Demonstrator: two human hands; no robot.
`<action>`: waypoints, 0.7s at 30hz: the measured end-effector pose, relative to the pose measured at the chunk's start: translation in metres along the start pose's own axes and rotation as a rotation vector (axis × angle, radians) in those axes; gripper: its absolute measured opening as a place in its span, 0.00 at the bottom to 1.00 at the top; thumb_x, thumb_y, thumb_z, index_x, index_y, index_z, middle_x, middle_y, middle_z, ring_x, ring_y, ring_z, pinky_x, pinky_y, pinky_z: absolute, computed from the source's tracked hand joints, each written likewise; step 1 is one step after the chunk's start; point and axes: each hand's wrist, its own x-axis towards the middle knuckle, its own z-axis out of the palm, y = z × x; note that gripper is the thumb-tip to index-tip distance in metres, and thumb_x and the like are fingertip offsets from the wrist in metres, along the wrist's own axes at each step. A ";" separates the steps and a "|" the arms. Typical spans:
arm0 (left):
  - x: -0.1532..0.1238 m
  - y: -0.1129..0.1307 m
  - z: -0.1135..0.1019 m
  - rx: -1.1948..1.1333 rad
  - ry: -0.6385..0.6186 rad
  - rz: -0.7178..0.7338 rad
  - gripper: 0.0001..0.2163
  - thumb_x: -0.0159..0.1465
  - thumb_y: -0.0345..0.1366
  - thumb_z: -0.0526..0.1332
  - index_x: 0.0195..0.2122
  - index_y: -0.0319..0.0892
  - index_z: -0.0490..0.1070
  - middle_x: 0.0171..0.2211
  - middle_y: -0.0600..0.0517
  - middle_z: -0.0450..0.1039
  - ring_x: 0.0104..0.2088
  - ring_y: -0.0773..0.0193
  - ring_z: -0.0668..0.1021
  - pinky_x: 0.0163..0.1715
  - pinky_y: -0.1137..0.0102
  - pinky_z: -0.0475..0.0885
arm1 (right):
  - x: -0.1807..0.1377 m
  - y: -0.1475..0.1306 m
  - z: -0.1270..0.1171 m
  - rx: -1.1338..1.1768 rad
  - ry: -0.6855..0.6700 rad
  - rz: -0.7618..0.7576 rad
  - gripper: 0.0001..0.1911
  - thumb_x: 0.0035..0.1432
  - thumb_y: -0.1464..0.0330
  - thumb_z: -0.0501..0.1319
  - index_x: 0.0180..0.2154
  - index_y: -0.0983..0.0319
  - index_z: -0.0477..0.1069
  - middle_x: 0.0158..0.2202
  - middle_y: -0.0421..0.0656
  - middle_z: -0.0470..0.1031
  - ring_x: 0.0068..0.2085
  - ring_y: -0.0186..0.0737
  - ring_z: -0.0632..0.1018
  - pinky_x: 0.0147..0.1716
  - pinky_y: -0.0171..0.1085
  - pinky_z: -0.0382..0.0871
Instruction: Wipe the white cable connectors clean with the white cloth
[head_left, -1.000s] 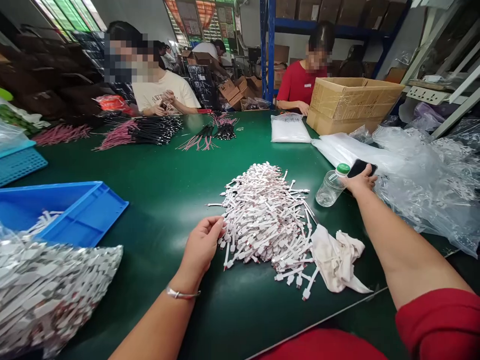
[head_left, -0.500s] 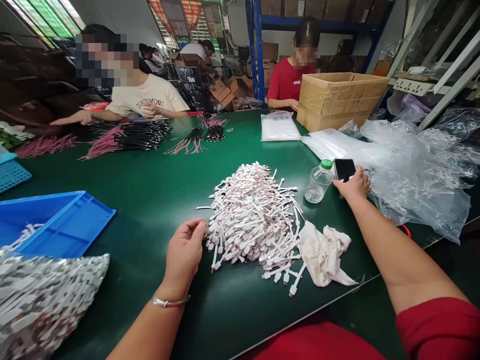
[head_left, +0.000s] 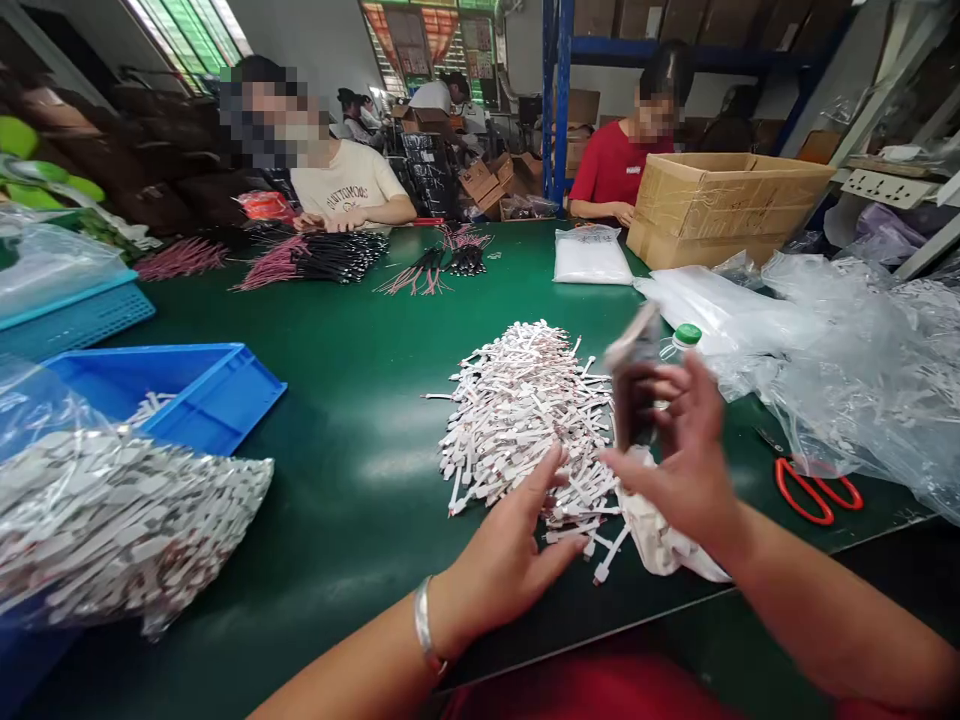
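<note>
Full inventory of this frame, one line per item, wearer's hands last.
white cable pieces heap: one, white, table centre
dark phone: one, blurred, in right hand
clear plastic bottle: one, green cap, behind phone
white cloth: one, under right hand
red-handled scissors: one, right
blue plastic tray: one, left
brown cardboard box: one, far right
green table: one
co-workers: two seated, far side
left hand: open, at heap edge
right hand: holding phone

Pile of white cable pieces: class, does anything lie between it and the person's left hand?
Nothing visible does. The left hand already touches the pile's near edge; the right hand, holding a blurred dark phone, is off to the side.
</note>
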 end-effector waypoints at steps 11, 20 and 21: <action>-0.002 -0.010 0.001 -0.319 -0.059 -0.137 0.25 0.59 0.33 0.63 0.58 0.46 0.61 0.58 0.42 0.65 0.59 0.48 0.67 0.58 0.52 0.64 | -0.033 -0.014 0.085 0.264 -0.377 0.238 0.51 0.47 0.63 0.69 0.63 0.50 0.39 0.59 0.49 0.55 0.59 0.48 0.63 0.55 0.50 0.64; 0.005 -0.003 -0.020 -0.945 -0.291 -0.356 0.33 0.54 0.26 0.68 0.59 0.52 0.56 0.56 0.44 0.68 0.47 0.55 0.79 0.50 0.61 0.72 | -0.006 0.005 0.054 0.800 -0.795 0.583 0.48 0.47 0.67 0.69 0.64 0.55 0.45 0.54 0.50 0.68 0.54 0.44 0.72 0.54 0.47 0.64; 0.005 -0.004 -0.021 -0.962 -0.309 -0.372 0.34 0.54 0.25 0.68 0.59 0.51 0.56 0.56 0.43 0.68 0.47 0.55 0.79 0.49 0.62 0.72 | -0.005 0.006 0.052 0.832 -0.866 0.597 0.47 0.47 0.69 0.69 0.63 0.56 0.46 0.53 0.49 0.69 0.53 0.44 0.73 0.54 0.47 0.65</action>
